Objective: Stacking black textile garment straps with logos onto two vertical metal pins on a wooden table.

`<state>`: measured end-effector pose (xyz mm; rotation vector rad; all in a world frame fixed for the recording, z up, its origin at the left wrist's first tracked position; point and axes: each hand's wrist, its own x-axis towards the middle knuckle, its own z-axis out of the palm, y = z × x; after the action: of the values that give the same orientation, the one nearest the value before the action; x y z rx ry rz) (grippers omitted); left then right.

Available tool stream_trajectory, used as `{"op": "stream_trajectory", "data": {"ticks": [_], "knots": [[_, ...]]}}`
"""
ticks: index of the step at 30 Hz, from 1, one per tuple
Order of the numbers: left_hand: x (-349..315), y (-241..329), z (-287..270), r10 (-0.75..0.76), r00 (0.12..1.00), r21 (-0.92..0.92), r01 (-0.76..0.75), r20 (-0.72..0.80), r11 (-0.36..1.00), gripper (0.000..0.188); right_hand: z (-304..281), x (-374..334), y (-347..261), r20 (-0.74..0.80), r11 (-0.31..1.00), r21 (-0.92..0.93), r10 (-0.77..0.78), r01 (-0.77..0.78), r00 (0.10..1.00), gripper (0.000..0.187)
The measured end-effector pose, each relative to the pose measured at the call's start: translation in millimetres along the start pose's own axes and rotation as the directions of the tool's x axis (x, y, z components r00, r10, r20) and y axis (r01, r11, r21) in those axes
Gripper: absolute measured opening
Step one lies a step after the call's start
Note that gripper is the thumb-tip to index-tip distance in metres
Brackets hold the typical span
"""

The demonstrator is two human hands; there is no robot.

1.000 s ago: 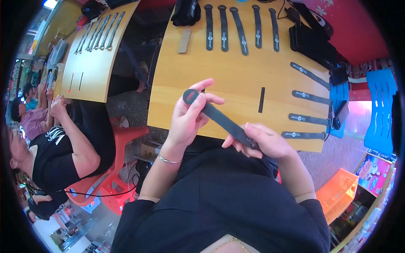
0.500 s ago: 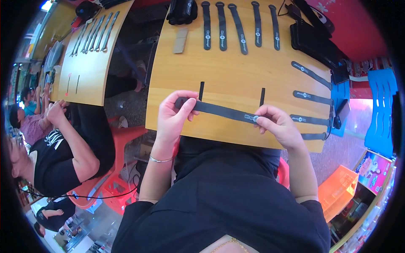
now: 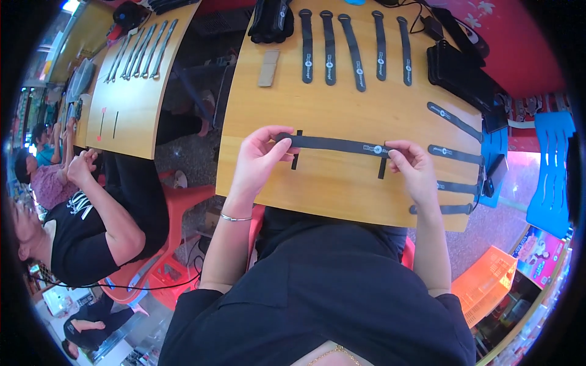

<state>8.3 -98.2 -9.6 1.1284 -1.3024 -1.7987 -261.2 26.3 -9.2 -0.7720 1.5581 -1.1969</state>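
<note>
A dark grey fabric strap (image 3: 336,144) with a white print near one end is stretched crosswise over the wooden table (image 3: 332,189). My left hand (image 3: 261,160) pinches its rounded left end between thumb and fingers. At the printed right end, my right hand (image 3: 413,168) grips it the same way. Beneath the strap, two short black stripes mark the tabletop, a left stripe (image 3: 295,161) and a right stripe (image 3: 382,169); the strap crosses both. Whether it touches the wood I cannot tell.
Several like straps (image 3: 329,52) lie in a row at the far side, others (image 3: 453,154) along the right edge. A cardboard piece (image 3: 268,68), a black bundle (image 3: 272,21) and a black stack (image 3: 462,74) rest on the table. At left, a person (image 3: 91,226) sits by another table.
Both hands have moved away from me with the strap, from nearer the front edge to over the two black stripes. The strap now lies nearly level and straighter.
</note>
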Motion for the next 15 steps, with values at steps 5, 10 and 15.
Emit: {"op": "stream_trajectory", "data": {"ticks": [5,10,15], "knots": [[17.3,-10.2,-5.0,0.022,0.997,0.132,-0.012,-0.075,0.991,0.018,-3.4,13.4,4.7,-0.103,0.999,0.013,-0.039,0.040,0.994,0.012],[27.0,-13.2,-1.5,0.015,0.993,0.185,0.008,-0.119,0.983,0.015,-1.4,18.4,7.8,-0.145,0.998,0.023,-0.060,0.064,0.988,0.012],[31.9,-18.0,-2.7,0.014,0.989,0.211,0.019,-0.150,0.977,0.014,0.2,20.7,11.8,-0.156,0.998,-0.006,-0.063,0.063,0.986,0.011]]}}
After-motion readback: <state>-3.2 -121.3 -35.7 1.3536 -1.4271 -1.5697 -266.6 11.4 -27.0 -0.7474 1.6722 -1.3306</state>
